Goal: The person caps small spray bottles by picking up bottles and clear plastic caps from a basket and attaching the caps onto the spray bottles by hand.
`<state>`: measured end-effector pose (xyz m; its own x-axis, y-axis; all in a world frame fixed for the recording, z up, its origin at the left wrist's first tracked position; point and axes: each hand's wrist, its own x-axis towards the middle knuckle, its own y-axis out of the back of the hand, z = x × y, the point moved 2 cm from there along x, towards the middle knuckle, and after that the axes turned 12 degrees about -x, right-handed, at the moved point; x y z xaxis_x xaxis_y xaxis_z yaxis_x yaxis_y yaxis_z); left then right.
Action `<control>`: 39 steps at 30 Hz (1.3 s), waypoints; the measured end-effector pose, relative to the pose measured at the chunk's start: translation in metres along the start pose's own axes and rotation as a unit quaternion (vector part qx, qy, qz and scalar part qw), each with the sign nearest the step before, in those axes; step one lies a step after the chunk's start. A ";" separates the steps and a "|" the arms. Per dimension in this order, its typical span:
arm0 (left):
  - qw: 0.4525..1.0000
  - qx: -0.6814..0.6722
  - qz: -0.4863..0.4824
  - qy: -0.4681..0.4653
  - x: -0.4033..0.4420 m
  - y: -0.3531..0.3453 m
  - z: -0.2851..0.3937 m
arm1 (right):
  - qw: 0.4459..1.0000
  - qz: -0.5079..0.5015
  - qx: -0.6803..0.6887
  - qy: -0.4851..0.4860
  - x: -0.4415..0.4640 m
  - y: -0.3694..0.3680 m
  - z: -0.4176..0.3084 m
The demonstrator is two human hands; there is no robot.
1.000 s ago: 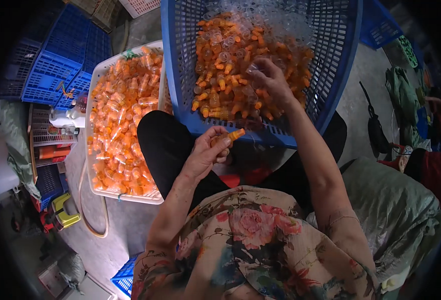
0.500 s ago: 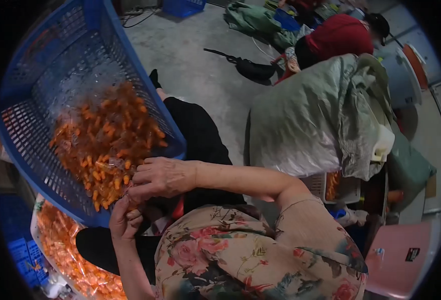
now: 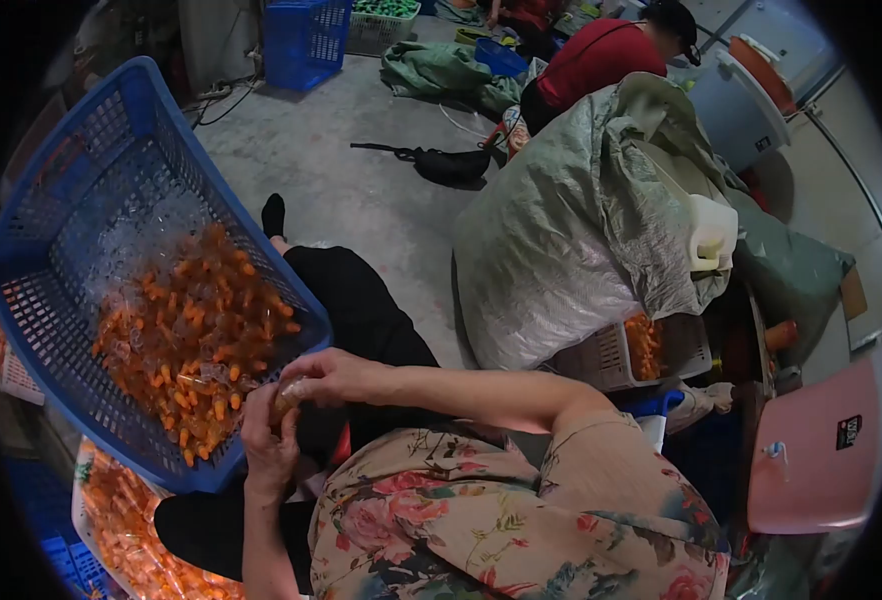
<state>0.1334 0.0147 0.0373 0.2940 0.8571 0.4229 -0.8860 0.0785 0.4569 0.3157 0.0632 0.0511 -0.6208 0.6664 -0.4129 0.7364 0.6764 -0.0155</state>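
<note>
My left hand (image 3: 266, 440) and my right hand (image 3: 329, 378) meet at the near edge of a big blue plastic basket (image 3: 291, 275). Between their closed fingers is a small translucent plastic piece (image 3: 289, 396), partly hidden and too small to name further. The basket tilts towards me. Inside it lies a heap of small orange pieces (image 3: 186, 330), with clear plastic pieces (image 3: 151, 225) behind them. Below my left hand, beside my leg, a white container (image 3: 83, 500) holds many clear and orange pieces (image 3: 146, 525).
A large grey-green woven sack (image 3: 551, 240) stands to my right, with a white plastic jug (image 3: 711, 235) by it. Beneath is a pale basket (image 3: 611, 360) with orange pieces. A pink bin (image 3: 811, 460) stands at right. A person in red (image 3: 596, 65) bends over farther back.
My view has shifted, so the sack and floor sit farther left. My hands have turned and closed around a translucent piece just beyond the basket's edge.
</note>
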 end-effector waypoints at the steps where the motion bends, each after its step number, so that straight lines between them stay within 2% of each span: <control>1: 0.994 -0.083 0.029 0.058 -0.004 0.000 -0.005 | 0.997 0.045 0.024 0.050 -0.015 0.003 -0.008; 2: 0.977 -0.167 0.057 0.116 -0.009 0.001 -0.008 | 0.990 0.089 0.047 0.098 -0.032 0.007 -0.012; 3: 0.977 -0.169 0.056 0.114 -0.013 0.006 -0.009 | 0.979 0.158 0.040 0.120 -0.053 0.025 -0.017; 4: 0.950 -0.245 0.129 0.146 -0.017 0.016 -0.014 | 0.963 0.226 0.031 0.141 -0.078 0.051 -0.027; 5: 0.909 -0.319 0.201 0.176 -0.023 0.025 -0.023 | 0.947 0.295 0.026 0.123 -0.106 0.075 -0.035; 6: 0.874 -0.387 0.220 0.194 -0.031 0.037 -0.040 | 0.930 0.339 0.037 0.136 -0.135 0.096 -0.045; 7: 0.873 -0.390 0.221 0.191 -0.031 0.046 -0.042 | 0.913 0.346 0.036 0.211 -0.162 0.107 -0.061; 8: 0.848 -0.417 0.251 0.210 -0.030 0.059 -0.040 | 0.892 0.348 0.036 0.287 -0.185 0.115 -0.075; 9: 0.821 -0.443 0.280 0.225 -0.029 0.070 -0.041 | 0.881 0.351 0.039 0.314 -0.201 0.124 -0.084; 10: 0.823 -0.436 0.275 0.237 -0.032 0.077 -0.052 | 0.870 0.354 0.043 0.341 -0.217 0.132 -0.091; 11: 0.823 -0.438 0.279 0.230 -0.034 0.078 -0.056 | 0.869 0.352 0.038 0.347 -0.229 0.148 -0.087; 13: 0.818 -0.458 0.275 0.213 -0.035 0.075 -0.063 | 0.828 0.473 0.107 0.281 -0.243 0.203 -0.047; 15: 0.806 -0.477 0.267 0.229 -0.039 0.070 -0.061 | 0.780 0.587 0.037 0.212 -0.250 0.249 0.013; 17: 0.792 -0.496 0.261 0.240 -0.037 0.062 -0.060 | 0.829 0.513 0.095 0.200 -0.221 0.232 0.021; 19: 0.786 -0.494 0.245 0.280 -0.037 0.056 -0.058 | 0.891 0.429 0.087 0.121 -0.173 0.182 0.015; 21: 0.786 -0.501 0.241 0.270 -0.029 0.052 -0.048 | 0.870 0.443 0.177 0.127 -0.124 0.147 0.030; 24: 0.790 -0.507 0.244 0.243 -0.035 0.060 -0.050 | 0.900 0.396 0.161 0.084 -0.079 0.118 0.056; 26: 0.792 -0.509 0.254 0.222 -0.042 0.068 -0.058 | 0.944 0.308 0.073 0.095 -0.058 0.104 0.066; 27: 0.814 -0.455 0.302 0.197 -0.048 0.080 -0.063 | 0.958 0.264 0.060 0.099 -0.051 0.102 0.071; 29: 0.866 -0.287 0.381 0.147 -0.066 0.111 -0.048 | 0.938 0.321 -0.106 0.082 -0.043 0.104 0.076; 30: 0.887 -0.168 0.408 0.136 -0.074 0.131 -0.033 | 0.933 0.336 -0.091 0.094 -0.042 0.096 0.067; 32: 0.860 0.057 0.480 0.166 -0.123 0.172 -0.034 | 0.948 0.303 -0.057 0.081 -0.039 0.091 0.046; 34: 0.809 0.300 0.456 0.219 -0.154 0.204 -0.015 | 0.941 0.277 -0.159 0.115 -0.029 0.090 0.046; 36: 0.693 0.559 0.398 0.219 -0.156 0.214 -0.002 | 0.934 0.262 -0.193 0.151 -0.019 0.078 0.035; 38: 0.742 0.503 0.402 0.185 -0.133 0.195 0.004 | 0.921 0.193 -0.280 0.189 -0.009 0.062 0.021; 39: 0.828 0.288 0.408 0.256 -0.115 0.180 0.001 | 0.926 0.179 -0.275 0.189 -0.003 0.051 0.012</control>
<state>-0.0600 -0.0707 0.0717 -0.6389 0.6203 0.4550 -0.3542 -0.7622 0.5418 0.3583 0.0921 0.0407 -0.4907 0.8700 0.0477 0.7288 0.3798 0.5698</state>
